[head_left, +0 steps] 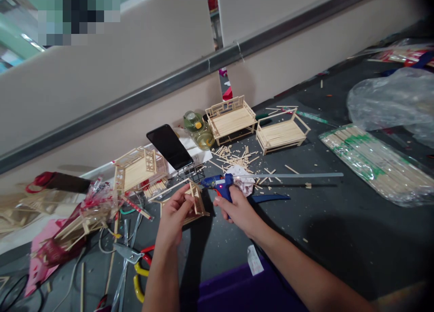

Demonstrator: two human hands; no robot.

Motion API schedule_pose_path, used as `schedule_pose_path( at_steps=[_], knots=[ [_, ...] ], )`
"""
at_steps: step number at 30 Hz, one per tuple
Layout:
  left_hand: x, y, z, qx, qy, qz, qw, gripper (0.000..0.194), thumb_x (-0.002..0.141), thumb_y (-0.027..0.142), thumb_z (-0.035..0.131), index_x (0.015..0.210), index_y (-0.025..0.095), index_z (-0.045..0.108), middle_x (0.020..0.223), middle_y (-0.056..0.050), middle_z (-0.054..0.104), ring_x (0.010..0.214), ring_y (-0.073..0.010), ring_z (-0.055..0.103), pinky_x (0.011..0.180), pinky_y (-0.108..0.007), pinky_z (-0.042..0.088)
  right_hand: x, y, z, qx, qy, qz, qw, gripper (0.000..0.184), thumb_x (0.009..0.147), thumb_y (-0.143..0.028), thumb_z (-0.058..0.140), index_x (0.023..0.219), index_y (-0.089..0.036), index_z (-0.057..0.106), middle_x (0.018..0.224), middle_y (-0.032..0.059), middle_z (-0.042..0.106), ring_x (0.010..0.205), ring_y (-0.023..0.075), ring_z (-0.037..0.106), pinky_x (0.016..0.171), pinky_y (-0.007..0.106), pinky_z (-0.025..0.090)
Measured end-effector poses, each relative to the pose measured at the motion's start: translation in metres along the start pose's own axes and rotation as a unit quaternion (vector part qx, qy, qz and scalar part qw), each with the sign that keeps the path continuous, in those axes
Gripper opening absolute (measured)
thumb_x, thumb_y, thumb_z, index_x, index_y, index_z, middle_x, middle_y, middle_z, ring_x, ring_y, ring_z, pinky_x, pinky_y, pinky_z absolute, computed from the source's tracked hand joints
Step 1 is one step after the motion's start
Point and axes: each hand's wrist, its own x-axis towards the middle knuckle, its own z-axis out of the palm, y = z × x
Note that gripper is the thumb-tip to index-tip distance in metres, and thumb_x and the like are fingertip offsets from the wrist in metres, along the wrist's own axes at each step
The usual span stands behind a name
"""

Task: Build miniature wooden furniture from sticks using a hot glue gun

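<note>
My right hand (233, 208) is wrapped round the handle of a blue hot glue gun (214, 182), with a long clear glue stick (301, 175) sticking out of its back. The gun's nozzle points left, close to a small wooden stick-built furniture model (199, 202). My left hand (176, 211) grips that model by its near side, fingers closed on it and partly hiding it. Behind the hands stand two finished-looking miniature benches, a high-backed one (232, 120) and a lower one (283, 134). Another stick model (135, 169) stands to the left.
A phone (170, 145) leans on a wire stand, beside a green bottle (198, 129). Cut stick pieces (237, 158) lie scattered. Pliers (130, 253) and a red pouch of sticks (64, 239) are at left. A plastic-wrapped stick pack (376, 163) lies at right. A low partition (135, 72) runs behind.
</note>
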Motion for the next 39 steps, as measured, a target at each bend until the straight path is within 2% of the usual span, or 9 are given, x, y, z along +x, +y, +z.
schedule_pose_path(
  at_steps=[17,22,37,39],
  knots=[
    [0.001,-0.001,0.001,0.009,-0.009,0.005,1.0,0.054,0.07,0.032,0.075,0.12,0.018,0.059,0.074,0.002,0.06,0.056,-0.01,0.056,0.055,-0.023,0.049,-0.007,-0.006,-0.002,-0.015,-0.002,0.011,1.0,0.017,0.083,-0.033,0.053,0.09,-0.021,0.043,0.08,-0.0004,0.061,0.043,0.0052,0.044,0.036,0.017,0.032],
    [0.001,-0.001,0.001,0.012,-0.011,0.005,1.0,0.054,0.071,0.032,0.074,0.121,0.018,0.058,0.074,0.002,0.06,0.058,-0.0104,0.057,0.055,-0.023,0.05,-0.018,-0.006,-0.008,-0.043,-0.006,0.003,0.999,0.02,0.082,-0.036,0.055,0.091,-0.021,0.046,0.062,-0.0058,0.052,0.042,0.0069,0.043,0.038,0.018,0.033],
    [0.002,0.0,0.001,0.026,-0.004,0.003,1.0,0.058,0.07,0.035,0.075,0.122,0.017,0.058,0.079,-0.001,0.062,0.06,-0.0125,0.058,0.055,-0.026,0.053,-0.057,0.006,-0.026,-0.06,-0.042,0.046,0.996,0.028,0.085,-0.045,0.054,0.095,-0.019,0.048,0.06,-0.0073,0.045,0.043,0.0068,0.041,0.039,0.018,0.031],
    [0.002,0.0,0.001,0.027,-0.002,0.003,1.0,0.058,0.07,0.036,0.074,0.122,0.017,0.058,0.079,-0.001,0.061,0.061,-0.0129,0.058,0.055,-0.026,0.053,-0.061,0.008,-0.027,-0.054,-0.046,0.051,0.996,0.03,0.085,-0.045,0.053,0.098,-0.019,0.048,0.062,-0.0062,0.048,0.043,0.0067,0.041,0.039,0.018,0.03]
  ],
)
